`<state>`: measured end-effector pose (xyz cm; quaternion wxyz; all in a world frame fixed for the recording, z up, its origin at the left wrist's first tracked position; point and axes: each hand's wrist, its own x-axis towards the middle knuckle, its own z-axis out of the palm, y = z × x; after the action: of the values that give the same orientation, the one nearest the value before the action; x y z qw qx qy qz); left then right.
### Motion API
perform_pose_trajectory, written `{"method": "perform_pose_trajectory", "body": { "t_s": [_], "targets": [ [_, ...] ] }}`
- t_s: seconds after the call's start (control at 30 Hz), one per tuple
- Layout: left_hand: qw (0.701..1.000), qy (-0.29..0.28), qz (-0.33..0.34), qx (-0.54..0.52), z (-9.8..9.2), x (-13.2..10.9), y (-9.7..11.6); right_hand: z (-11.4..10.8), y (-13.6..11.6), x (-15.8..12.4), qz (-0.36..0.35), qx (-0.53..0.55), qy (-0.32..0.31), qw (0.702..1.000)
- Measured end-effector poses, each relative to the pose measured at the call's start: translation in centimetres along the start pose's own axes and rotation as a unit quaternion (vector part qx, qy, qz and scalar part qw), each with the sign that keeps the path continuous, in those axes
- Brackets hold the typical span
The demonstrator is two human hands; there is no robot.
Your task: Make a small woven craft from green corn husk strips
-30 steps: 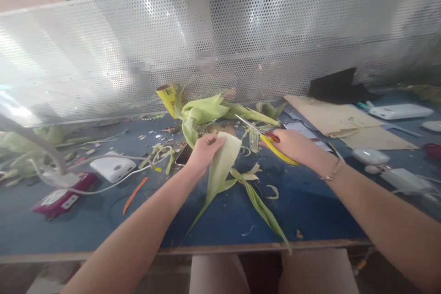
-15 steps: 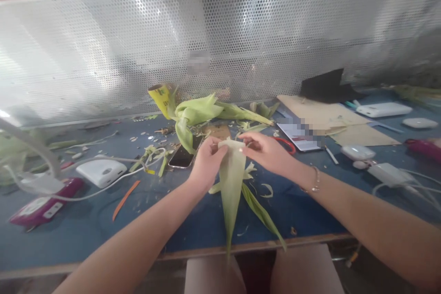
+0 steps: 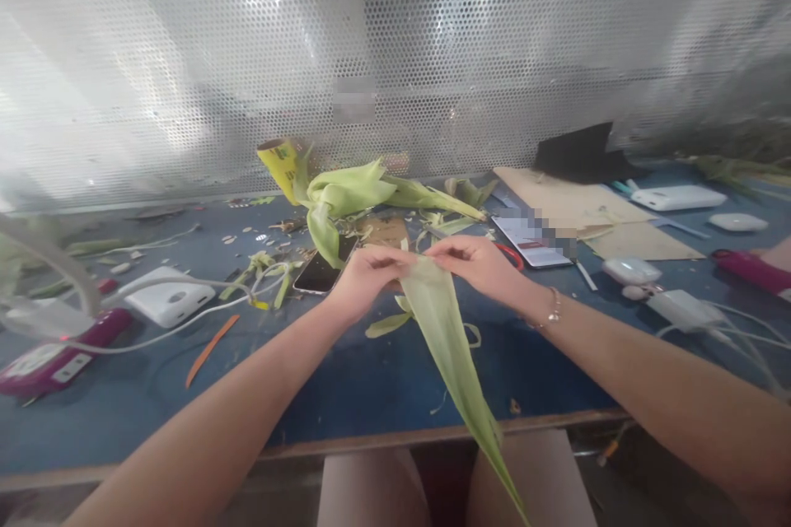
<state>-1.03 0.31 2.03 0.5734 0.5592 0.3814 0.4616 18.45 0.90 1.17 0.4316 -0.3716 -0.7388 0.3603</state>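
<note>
A long pale green corn husk leaf (image 3: 446, 338) hangs from between my two hands, its tip reaching past the table's front edge. My left hand (image 3: 371, 273) pinches the leaf's wide top end from the left. Close beside it, my right hand (image 3: 466, 262) pinches the same end from the right, a bracelet on that wrist. Small husk scraps (image 3: 389, 324) lie on the table just under the leaf. Behind my hands rests a bundle of green corn husks (image 3: 352, 188), leaning against a yellow tube (image 3: 281, 169).
On the blue table (image 3: 247, 412), a dark-screened phone (image 3: 318, 273) lies left of my hands and a lit phone (image 3: 528, 243) right. White chargers (image 3: 164, 296), cables and purple power strips (image 3: 67, 354) sit at both sides. Brown card (image 3: 581, 202) and a perforated metal screen (image 3: 395, 41) stand behind.
The husk leaf's tip has swung to the right and now covers the narrow green leaf seen beside it before. My fingers have drawn closer together at its top end.
</note>
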Motion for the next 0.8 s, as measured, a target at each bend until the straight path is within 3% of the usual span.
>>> {"method": "perform_pose_trajectory", "body": {
  "t_s": [0.23, 0.33, 0.47, 0.6, 0.8],
  "targets": [
    [0.998, -0.028, -0.016, -0.05, -0.04, -0.11, 0.25, -0.02, 0.17, 0.0, 0.01, 0.005, 0.0, 1.0],
    [0.999, -0.011, -0.01, -0.045, 0.19, -0.32, 0.41, 0.11, -0.04, -0.16, -0.012, -0.029, 0.002, 0.999],
    [0.999, 0.006, -0.031, 0.008, 0.39, -0.39, 0.43, 0.22, -0.25, -0.38, -0.114, -0.126, 0.008, 0.985],
    [0.997, -0.016, -0.04, 0.071, 0.01, -0.03, -0.02, 0.21, -0.14, -0.42, -0.192, -0.176, 0.008, 0.965],
    [0.993, -0.022, -0.011, 0.119, -0.21, 0.25, -0.39, 0.35, 0.24, -0.31, -0.122, -0.107, 0.018, 0.987]
  ]
}}
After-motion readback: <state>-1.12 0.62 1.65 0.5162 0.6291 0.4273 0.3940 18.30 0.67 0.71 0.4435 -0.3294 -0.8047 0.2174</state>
